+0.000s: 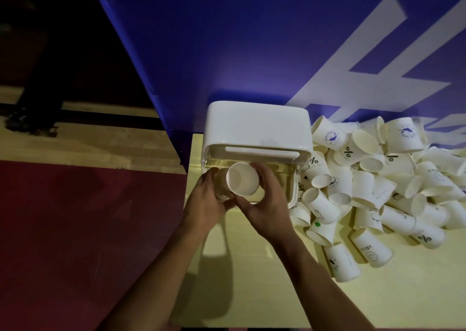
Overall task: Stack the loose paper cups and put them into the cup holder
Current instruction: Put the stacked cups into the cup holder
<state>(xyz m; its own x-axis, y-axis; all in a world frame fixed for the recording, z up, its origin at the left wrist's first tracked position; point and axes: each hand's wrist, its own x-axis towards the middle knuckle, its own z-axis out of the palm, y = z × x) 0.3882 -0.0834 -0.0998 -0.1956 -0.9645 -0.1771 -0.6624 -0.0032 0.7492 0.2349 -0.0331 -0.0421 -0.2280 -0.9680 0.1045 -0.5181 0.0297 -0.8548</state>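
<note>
A white paper cup stack (242, 179), mouth toward me, sits between both hands just in front of the cup holder (257, 126), a white-lidded box with a clear front. My left hand (206, 199) grips the stack's left side. My right hand (267, 199) curls round its right side and bottom rim. A heap of loose white paper cups (378, 187) lies to the right of the holder, most on their sides, several printed with small logos.
The holder and cups rest on a pale yellow table (252, 267). A blue panel with white lettering (252, 40) rises behind it. Left of the table edge lies red floor (88, 242) and wooden boards.
</note>
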